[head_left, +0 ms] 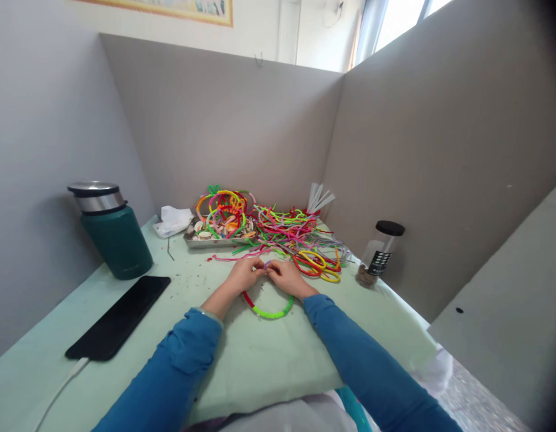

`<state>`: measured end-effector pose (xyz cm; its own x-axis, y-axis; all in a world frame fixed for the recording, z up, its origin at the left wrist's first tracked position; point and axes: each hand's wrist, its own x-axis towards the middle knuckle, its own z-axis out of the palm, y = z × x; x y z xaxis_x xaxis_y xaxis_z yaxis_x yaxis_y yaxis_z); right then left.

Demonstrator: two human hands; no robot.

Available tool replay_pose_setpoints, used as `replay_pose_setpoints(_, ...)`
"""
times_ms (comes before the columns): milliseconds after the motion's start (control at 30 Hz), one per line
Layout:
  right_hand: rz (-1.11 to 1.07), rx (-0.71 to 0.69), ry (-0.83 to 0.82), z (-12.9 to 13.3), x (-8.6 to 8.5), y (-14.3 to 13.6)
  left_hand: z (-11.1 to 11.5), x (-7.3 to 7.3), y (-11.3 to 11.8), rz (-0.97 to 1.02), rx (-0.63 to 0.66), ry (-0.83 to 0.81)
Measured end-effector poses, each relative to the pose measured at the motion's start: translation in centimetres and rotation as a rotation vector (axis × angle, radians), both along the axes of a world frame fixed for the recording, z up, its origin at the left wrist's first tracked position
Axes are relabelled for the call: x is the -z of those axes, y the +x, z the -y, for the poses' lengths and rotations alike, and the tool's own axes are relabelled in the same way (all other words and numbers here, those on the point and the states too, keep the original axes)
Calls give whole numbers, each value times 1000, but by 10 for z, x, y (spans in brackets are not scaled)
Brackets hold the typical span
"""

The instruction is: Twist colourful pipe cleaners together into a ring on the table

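Ring (273,315) — left hand (244,275), right hand (287,279), fingers pinching it; tray (217,243), strand heap (287,225) beyond.

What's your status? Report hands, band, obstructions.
Left hand and right hand: both pinching purple piece. Red-and-green band: curved nearside of hands. Coloured strands: piled beyond, nothing seen blocking.

Single head-worn camera: above near side of desk (278,354); faces forward and down toward the far partition (224,120).
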<state>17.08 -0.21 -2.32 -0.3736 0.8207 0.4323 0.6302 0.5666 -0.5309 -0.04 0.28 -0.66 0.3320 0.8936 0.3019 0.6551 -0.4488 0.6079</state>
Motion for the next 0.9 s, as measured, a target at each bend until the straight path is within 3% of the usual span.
replay_pose_setpoints(267, -9, -7, -1, 1, -2, -1, 2, -3, 1, -40, -32, 4)
replay_pose_setpoints(600, -46, -38, 0, 3, -2, 0, 4, -6, 3, 45, -70, -53)
replay_pose_setpoints(900, -43, -40, -21, 3, -3, 1, 0, 0, 0, 8, -30, 2)
